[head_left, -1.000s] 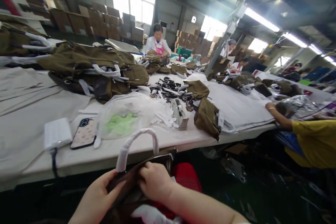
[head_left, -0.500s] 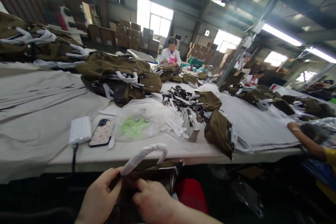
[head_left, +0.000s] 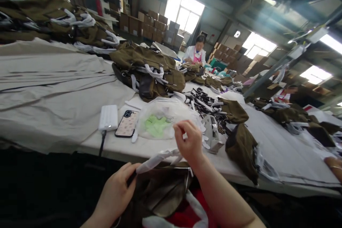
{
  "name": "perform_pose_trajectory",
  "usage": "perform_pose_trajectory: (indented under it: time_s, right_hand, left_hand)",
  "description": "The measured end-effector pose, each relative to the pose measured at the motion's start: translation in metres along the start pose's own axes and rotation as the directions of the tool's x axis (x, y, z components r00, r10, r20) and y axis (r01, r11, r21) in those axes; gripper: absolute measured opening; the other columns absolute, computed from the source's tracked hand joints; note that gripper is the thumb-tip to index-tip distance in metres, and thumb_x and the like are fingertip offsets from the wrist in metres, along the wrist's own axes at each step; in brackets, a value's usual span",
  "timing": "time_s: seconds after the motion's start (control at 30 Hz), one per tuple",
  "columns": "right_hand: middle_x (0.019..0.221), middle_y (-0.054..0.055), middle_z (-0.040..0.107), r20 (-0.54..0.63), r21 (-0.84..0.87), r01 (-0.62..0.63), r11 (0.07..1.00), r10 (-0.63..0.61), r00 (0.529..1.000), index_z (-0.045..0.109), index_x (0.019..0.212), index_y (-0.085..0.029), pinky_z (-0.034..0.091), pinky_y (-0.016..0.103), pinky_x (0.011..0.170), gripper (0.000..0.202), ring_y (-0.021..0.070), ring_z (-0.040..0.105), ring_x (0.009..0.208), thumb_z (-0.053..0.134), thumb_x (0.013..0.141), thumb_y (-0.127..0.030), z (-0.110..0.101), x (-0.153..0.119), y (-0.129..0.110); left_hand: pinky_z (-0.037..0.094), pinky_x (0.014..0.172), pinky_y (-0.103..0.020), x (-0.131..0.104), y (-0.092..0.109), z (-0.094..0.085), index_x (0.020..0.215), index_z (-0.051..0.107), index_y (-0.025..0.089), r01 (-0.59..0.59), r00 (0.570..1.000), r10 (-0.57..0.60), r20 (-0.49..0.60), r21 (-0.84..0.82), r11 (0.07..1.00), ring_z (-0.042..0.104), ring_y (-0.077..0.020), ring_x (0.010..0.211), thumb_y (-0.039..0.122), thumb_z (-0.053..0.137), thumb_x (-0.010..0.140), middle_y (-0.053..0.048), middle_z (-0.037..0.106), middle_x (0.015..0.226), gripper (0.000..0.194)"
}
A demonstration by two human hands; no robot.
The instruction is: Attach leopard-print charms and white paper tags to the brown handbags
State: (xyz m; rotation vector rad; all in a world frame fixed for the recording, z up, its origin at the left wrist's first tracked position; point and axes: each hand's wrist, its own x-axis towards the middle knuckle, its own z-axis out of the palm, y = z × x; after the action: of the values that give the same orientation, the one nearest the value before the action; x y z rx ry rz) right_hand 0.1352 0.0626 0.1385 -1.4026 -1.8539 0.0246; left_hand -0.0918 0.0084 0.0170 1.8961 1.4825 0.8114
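An olive-brown bag (head_left: 160, 188) with a white-wrapped handle (head_left: 157, 160) lies on my lap below the table edge, its zipper side turned up. My left hand (head_left: 116, 190) is closed on the bag's edge at the left end of the handle. Raised above the bag, my right hand (head_left: 189, 140) has its thumb and fingers pressed together in front of a clear plastic bag (head_left: 141, 128) with light green material inside; whatever it may hold is too small to make out.
On the table (head_left: 88, 139) lie a phone (head_left: 127, 124), a white power bank (head_left: 108, 117) with cable, a metal tape dispenser (head_left: 212, 133), dark straps and hardware (head_left: 204, 99), and piled olive bags (head_left: 149, 64). A person (head_left: 196, 53) sits across.
My right hand has come out of the bag and moved up over the table edge. My left hand still grips the bag. The camera view has turned left.
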Motion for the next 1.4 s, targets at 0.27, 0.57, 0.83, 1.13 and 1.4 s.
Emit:
perform_pose_trajectory:
  time_s: [0.27,0.57,0.83,1.13,1.4]
  right_hand:
    - [0.102,0.009,0.070,0.506,-0.340,-0.189,0.921,0.349,0.789,0.071,0.101,-0.017,0.047,0.030,0.083,0.026,0.0230,0.064,0.095,0.071,0.076,-0.024,0.116,0.066,0.091]
    - [0.108,0.008,0.066,0.481,-0.353,-0.145,0.924,0.313,0.819,0.071,0.104,-0.020,0.046,0.029,0.089,0.024,0.0207,0.062,0.098,0.069,0.080,-0.023,0.143,0.050,0.099]
    - [0.086,0.002,0.069,0.298,-0.009,-0.282,0.959,0.272,0.915,0.067,0.085,-0.018,0.050,0.027,0.077,0.008,0.0140,0.063,0.071,0.062,0.084,-0.024,0.106,0.055,0.099]
    - [0.076,-0.001,0.070,0.425,0.566,-0.383,0.730,0.139,0.894,0.065,0.094,-0.022,0.054,0.023,0.064,0.008,0.0127,0.068,0.066,0.064,0.087,-0.026,0.008,-0.068,-0.005]
    - [0.094,0.002,0.074,0.659,0.241,-0.157,0.958,-0.043,0.751,0.074,0.093,-0.021,0.051,0.026,0.083,0.021,0.0160,0.068,0.086,0.059,0.084,-0.009,0.051,-0.118,0.010]
  left_hand:
    - [0.056,0.081,-0.031,-0.009,-0.010,0.005,0.099,0.073,0.024,0.057,0.998,-0.057,-0.017,-0.026,0.998,0.070,-0.0232,0.091,0.029,0.050,0.081,-0.006,0.073,0.096,0.030]
    - [0.052,0.075,-0.032,-0.011,-0.010,0.000,0.088,0.069,0.020,0.059,0.998,-0.059,0.004,0.036,0.998,0.067,-0.0244,0.087,0.032,0.047,0.084,-0.008,0.070,0.090,0.026]
    - [0.050,0.074,-0.031,-0.010,-0.011,0.002,0.090,0.070,0.018,0.104,0.994,-0.103,0.023,-0.066,0.992,0.066,-0.0230,0.081,0.036,0.052,0.083,-0.005,0.070,0.085,0.026]
    - [0.053,0.078,-0.033,0.000,-0.002,0.005,0.098,0.073,0.015,0.308,0.951,-0.262,0.165,-0.411,0.858,0.069,-0.0265,0.085,0.044,0.064,0.073,-0.006,0.076,0.092,0.039]
    - [0.053,0.075,-0.033,-0.006,0.022,0.007,0.096,0.073,0.015,0.341,0.938,-0.265,0.225,-0.445,0.828,0.069,-0.0258,0.084,0.045,0.067,0.071,-0.007,0.076,0.090,0.040]
